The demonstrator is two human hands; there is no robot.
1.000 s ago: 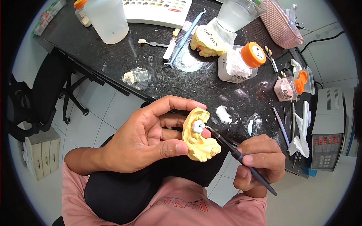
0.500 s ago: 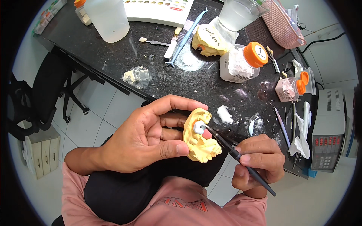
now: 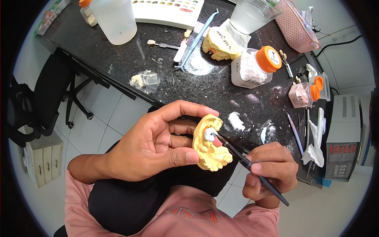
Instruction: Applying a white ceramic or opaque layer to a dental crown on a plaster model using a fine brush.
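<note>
My left hand grips a yellow plaster dental model by its edges, thumb on the near side and fingertips at the far end. On the model sits a small whitish-grey tooth crown, with a bit of orange beside it. My right hand pinches a slim black-handled brush, whose dark tip meets the crown's right side. Beyond the model, small heaps of white paste lie on the dark speckled worktop.
Behind stand an orange-capped powder jar, a second plaster model, a cup of water and a blue double-ended tool. Farther right are a smaller pink-powder jar, several thin tools, crumpled tissue and a grey control unit.
The model has shifted very slightly right. The brush tip has moved a little lower on the crown, whose upper part shows whiter. Both hands keep their holds.
</note>
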